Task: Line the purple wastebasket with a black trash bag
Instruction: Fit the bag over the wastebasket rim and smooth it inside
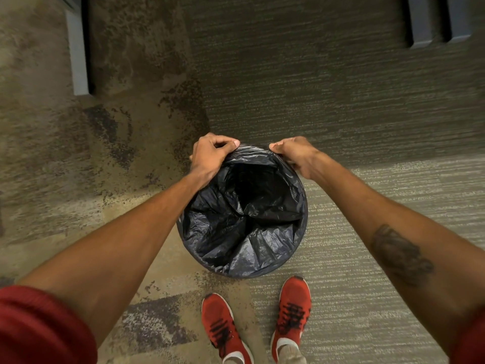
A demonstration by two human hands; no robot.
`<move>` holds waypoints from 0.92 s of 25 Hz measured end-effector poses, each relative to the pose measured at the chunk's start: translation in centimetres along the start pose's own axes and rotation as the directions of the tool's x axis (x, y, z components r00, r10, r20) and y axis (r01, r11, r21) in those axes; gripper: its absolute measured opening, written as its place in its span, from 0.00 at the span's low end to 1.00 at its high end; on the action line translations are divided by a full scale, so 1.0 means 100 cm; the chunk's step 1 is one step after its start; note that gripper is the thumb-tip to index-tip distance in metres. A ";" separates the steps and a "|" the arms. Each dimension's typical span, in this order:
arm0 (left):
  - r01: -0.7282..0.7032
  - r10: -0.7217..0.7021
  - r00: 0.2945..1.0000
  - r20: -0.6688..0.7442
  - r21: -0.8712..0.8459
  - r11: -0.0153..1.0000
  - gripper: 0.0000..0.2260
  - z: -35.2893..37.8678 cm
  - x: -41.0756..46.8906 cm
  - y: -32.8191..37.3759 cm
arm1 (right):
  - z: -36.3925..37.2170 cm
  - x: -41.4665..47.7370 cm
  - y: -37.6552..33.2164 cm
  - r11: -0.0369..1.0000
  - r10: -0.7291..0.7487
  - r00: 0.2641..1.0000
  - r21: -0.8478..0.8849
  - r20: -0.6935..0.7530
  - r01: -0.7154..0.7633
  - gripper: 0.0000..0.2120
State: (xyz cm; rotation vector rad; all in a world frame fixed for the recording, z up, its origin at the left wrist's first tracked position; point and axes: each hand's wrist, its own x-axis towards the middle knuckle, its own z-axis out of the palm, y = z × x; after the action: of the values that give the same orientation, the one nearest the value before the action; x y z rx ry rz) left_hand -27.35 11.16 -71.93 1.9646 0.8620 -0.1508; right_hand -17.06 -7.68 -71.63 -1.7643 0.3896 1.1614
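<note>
A black trash bag (pixel 244 219) hangs open inside a round wastebasket that stands on the carpet in front of my feet. The plastic is folded over the rim all around, so the basket's purple wall is hidden. My left hand (pixel 210 153) pinches the bag's edge at the far left of the rim. My right hand (pixel 295 153) pinches the edge at the far right of the rim. Both hands are closed on the plastic, with a short taut stretch of bag between them.
My two red shoes (pixel 294 306) stand just behind the basket on patterned grey and tan carpet. A grey furniture leg (pixel 78 56) rises at the upper left and two more grey legs (pixel 422 22) at the upper right.
</note>
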 end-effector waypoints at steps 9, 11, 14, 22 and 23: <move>0.133 -0.147 0.988 0.050 0.216 0.967 0.22 -0.003 0.006 0.010 | 0.002 -0.007 0.023 0.980 -0.001 0.981 0.195 -0.192 0.039 0.10; 0.050 -0.041 0.998 -0.055 0.174 0.983 0.17 -0.015 -0.001 0.008 | -0.008 -0.032 0.044 0.986 -0.165 0.917 -0.039 -0.363 0.162 0.11; -0.128 0.155 0.983 -0.098 0.236 0.963 0.14 -0.032 -0.029 -0.008 | -0.008 -0.075 0.078 0.877 -0.443 0.843 -0.342 -0.304 0.337 0.17; -0.142 0.108 0.988 0.113 0.360 0.922 0.22 -0.024 -0.029 -0.015 | 0.010 -0.064 0.084 0.833 -0.425 0.890 -0.457 -0.167 0.312 0.26; -0.101 0.052 0.987 0.149 0.343 0.934 0.21 -0.026 -0.024 -0.013 | 0.009 -0.063 0.081 0.831 -0.401 0.903 -0.477 -0.154 0.287 0.26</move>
State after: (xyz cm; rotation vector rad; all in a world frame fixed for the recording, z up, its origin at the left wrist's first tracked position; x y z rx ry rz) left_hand -30.55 12.41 -70.38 2.2846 0.7007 -0.4140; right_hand -26.18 -12.34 -70.78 -2.2791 -0.0735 0.8033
